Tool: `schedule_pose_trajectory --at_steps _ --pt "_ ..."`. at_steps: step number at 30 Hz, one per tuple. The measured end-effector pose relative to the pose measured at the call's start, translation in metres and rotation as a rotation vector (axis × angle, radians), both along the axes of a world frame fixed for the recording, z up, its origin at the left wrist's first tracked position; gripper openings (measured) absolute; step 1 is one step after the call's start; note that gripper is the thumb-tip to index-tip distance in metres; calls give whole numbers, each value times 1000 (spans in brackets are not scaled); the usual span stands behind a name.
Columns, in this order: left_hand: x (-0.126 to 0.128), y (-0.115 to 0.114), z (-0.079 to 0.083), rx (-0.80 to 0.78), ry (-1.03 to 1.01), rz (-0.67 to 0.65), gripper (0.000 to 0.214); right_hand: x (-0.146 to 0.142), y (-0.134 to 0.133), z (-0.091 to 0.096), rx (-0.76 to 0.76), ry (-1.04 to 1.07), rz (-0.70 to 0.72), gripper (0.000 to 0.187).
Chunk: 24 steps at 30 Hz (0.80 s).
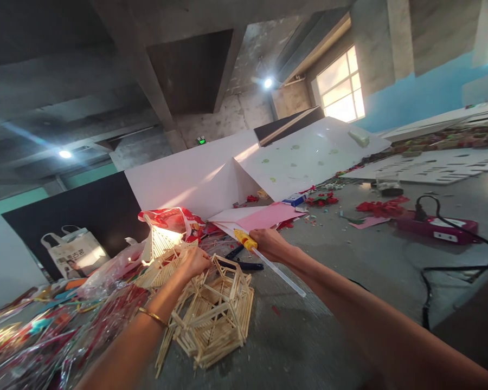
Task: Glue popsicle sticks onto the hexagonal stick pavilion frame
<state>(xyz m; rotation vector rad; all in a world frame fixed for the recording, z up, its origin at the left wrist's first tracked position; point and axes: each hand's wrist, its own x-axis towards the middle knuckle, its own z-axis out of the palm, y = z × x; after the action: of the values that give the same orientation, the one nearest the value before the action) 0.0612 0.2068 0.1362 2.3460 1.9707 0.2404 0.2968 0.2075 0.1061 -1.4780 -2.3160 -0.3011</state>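
My right hand (270,244) is closed around a yellow glue gun (246,239). A long translucent glue stick (282,277) sticks out of its back end toward me. My left hand (194,262) has its fingers pinched together at the far left rim of a many-sided frame of thin wooden sticks (211,314). Whatever those fingers hold is hidden behind them. Behind my left wrist stands a second wooden-stick piece, with a pointed roof (160,244). Dark-handled pliers (244,265) lie just beyond the frame.
Plastic-wrapped bundles (77,330) spread along the left. A red bag (179,219), pink paper (268,215) and a blue box (295,199) lie farther back. On the right are a purple power strip (439,227) with a black cord and red scraps (382,207). White boards (179,184) rise behind.
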Motion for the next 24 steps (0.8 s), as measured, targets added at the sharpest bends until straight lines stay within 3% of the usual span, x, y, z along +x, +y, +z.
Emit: schedule_pose_trajectory --at_steps 24 --pt "3 -3 3 -13 -23 13 18 1 -2 1 14 20 16 26"
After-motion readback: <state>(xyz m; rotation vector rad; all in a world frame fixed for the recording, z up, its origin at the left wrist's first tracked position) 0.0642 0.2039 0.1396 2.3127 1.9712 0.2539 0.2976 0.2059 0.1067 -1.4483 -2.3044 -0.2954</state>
